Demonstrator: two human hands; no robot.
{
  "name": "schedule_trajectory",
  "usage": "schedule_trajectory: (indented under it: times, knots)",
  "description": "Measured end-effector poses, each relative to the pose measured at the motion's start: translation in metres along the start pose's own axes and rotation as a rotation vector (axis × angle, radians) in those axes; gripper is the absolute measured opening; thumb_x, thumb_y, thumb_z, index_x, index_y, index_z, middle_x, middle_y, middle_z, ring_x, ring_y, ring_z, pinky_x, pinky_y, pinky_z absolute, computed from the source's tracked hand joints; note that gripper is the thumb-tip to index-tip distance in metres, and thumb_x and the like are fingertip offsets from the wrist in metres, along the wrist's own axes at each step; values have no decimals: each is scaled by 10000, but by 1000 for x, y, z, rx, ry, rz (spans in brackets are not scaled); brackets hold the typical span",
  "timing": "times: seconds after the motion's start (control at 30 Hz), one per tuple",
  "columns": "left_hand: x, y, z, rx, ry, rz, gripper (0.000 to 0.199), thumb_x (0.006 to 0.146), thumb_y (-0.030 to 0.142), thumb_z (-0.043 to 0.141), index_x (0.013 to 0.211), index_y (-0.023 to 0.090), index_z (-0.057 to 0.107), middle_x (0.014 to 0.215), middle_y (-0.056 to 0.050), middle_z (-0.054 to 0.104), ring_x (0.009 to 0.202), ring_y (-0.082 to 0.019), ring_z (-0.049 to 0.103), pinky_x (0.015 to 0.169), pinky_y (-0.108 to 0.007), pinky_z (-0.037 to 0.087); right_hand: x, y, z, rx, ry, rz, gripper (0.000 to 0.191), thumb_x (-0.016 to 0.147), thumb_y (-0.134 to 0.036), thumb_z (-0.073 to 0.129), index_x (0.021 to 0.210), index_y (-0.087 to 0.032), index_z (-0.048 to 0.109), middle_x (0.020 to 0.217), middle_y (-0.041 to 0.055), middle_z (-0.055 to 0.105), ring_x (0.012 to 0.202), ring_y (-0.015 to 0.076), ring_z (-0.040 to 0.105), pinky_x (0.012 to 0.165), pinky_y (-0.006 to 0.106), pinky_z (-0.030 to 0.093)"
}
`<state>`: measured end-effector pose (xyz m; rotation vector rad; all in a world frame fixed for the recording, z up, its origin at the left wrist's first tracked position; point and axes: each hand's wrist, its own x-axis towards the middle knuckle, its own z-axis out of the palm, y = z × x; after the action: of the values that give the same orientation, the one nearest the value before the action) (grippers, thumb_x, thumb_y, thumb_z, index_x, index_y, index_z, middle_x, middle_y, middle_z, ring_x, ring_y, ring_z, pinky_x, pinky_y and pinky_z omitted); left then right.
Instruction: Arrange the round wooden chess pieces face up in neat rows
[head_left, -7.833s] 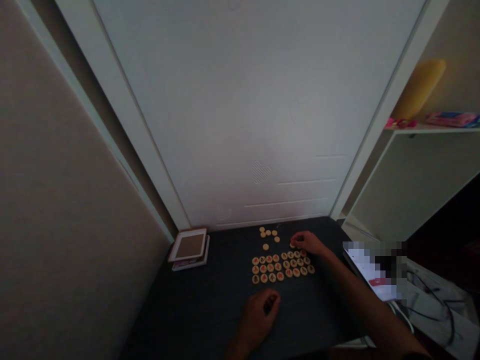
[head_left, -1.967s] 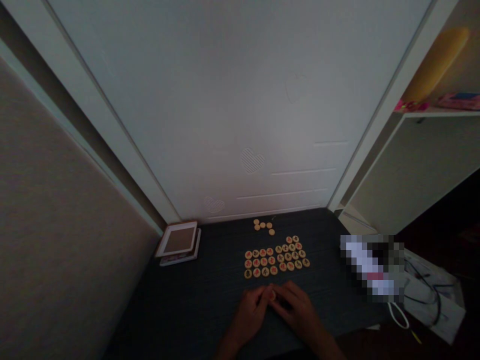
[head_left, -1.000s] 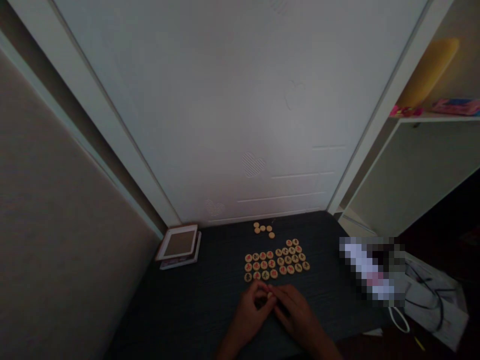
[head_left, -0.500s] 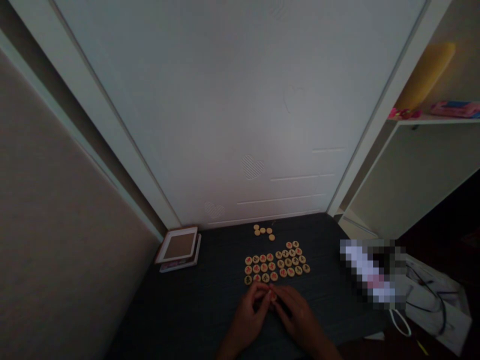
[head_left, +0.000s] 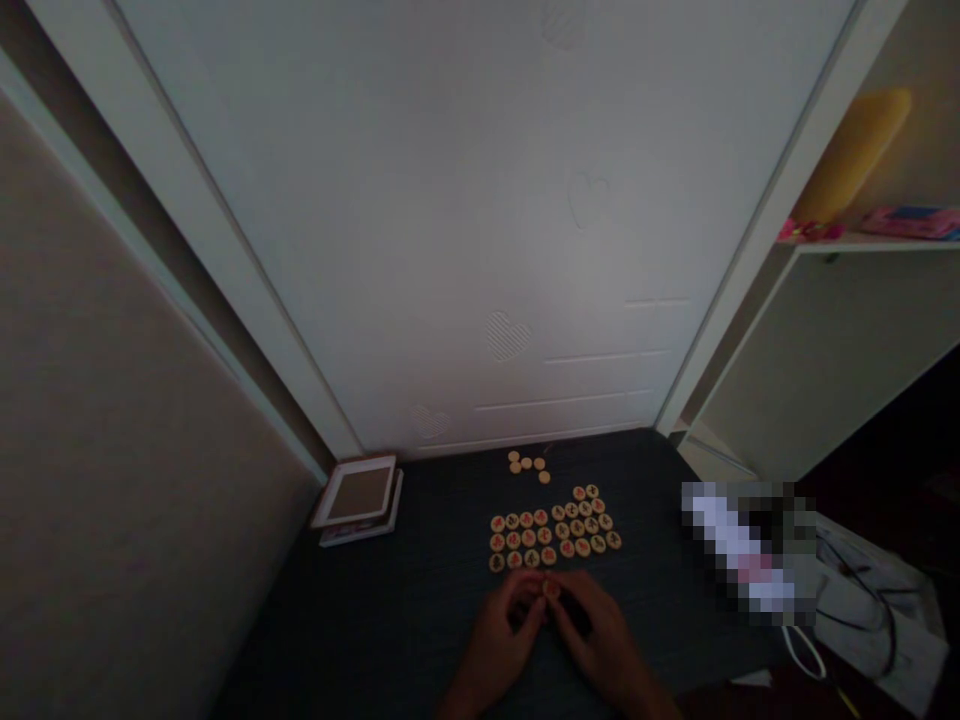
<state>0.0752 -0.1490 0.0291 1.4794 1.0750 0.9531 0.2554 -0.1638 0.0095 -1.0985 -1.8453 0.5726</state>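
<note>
Close to the table's near side, my left hand (head_left: 504, 625) and my right hand (head_left: 598, 628) meet at their fingertips. Between them is a small round wooden piece (head_left: 551, 589) with a red mark, pinched by the fingers of both. Just beyond the fingers, round pieces with red or black characters lie face up in rows, in a left block (head_left: 528, 539) and a right block (head_left: 584, 525). Farther back, several plain-faced pieces (head_left: 527, 464) lie in a loose group.
A white-framed box or frame (head_left: 360, 497) rests at the dark table's (head_left: 420, 610) left edge. A white panel (head_left: 450, 220) rises behind the table. Right of it are a blurred-out object (head_left: 742, 545), cables, and a shelf (head_left: 870, 241) with a yellow item.
My fingertips have shifted slightly, and more of the held piece's red-marked face now shows. The rows of pieces look the same.
</note>
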Motion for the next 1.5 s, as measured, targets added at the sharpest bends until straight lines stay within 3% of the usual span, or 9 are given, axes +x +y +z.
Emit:
schedule_trajectory:
  times: [0.2, 0.4, 0.67, 0.8, 0.9, 1.13, 1.23, 1.37, 1.5]
  knots:
    - [0, -6, 1, 87, 3, 10, 235, 952, 375, 597, 1116, 233, 687, 1016, -67, 763, 871, -206, 722, 835, -306, 564, 2, 4, 1, 53, 66, 94, 170, 1001, -318, 535, 1094, -257, 663, 1009, 51, 722, 924, 198, 698, 829, 284, 569]
    - [0, -4, 0, 154, 2, 17, 217, 964, 372, 571, 1050, 218, 698, 929, -51, 757, 808, -195, 723, 790, -291, 559, 7, 11, -11, 80, 149, 244, 230, 950, -438, 611, 1010, -230, 686, 919, 48, 728, 818, 204, 701, 749, 284, 569]
    - [-2, -1, 0, 207, -6, 18, 225, 971, 377, 548, 991, 213, 701, 877, -40, 761, 779, -191, 724, 761, -287, 548, 79, 30, -67, 142, 186, 297, 403, 893, -585, 620, 1051, -215, 649, 1019, 81, 723, 925, 233, 712, 818, 337, 587]
    - [-3, -1, 1, 185, -3, 24, 215, 971, 360, 539, 1012, 213, 691, 902, -37, 769, 765, -183, 722, 739, -280, 548, 122, 46, -84, 28, 4, 298, 394, 903, -577, 588, 1016, -207, 665, 964, 60, 734, 854, 204, 712, 761, 307, 590]
    - [-4, -2, 2, 181, 4, 27, 207, 964, 356, 545, 1007, 213, 688, 889, -34, 768, 768, -185, 721, 741, -280, 547, 144, 57, -86, -28, -112, 304, 318, 864, -511, 651, 969, -216, 709, 893, 36, 743, 728, 179, 697, 608, 256, 578]
    - [-4, -3, 1, 181, 3, 14, 239, 962, 392, 543, 1007, 213, 695, 876, -42, 771, 770, -191, 724, 750, -285, 549, 167, 79, -74, -159, -351, 345, 191, 861, -372, 639, 941, -234, 745, 819, -2, 749, 519, 116, 649, 377, 157, 447]
    - [-4, -3, 1, 176, 4, 14, 243, 962, 393, 543, 1005, 209, 696, 875, -45, 774, 764, -190, 723, 738, -281, 550, 170, 88, -69, -221, -409, 344, 165, 860, -327, 643, 939, -234, 754, 831, -3, 757, 547, 110, 659, 424, 152, 459]
    - [-4, -2, 1, 166, 7, 12, 241, 957, 392, 549, 998, 208, 699, 894, -47, 783, 751, -186, 727, 725, -274, 551, 175, 96, -65, -316, -423, 319, 111, 836, -271, 684, 909, -249, 765, 861, -7, 772, 752, 152, 714, 662, 217, 532]
    - [-4, 0, 1, 167, 10, 17, 240, 957, 396, 550, 981, 213, 704, 872, -38, 784, 743, -185, 726, 716, -274, 553, 177, 102, -64, -393, -431, 301, 112, 826, -246, 682, 882, -268, 776, 884, -12, 779, 869, 195, 722, 820, 305, 518]
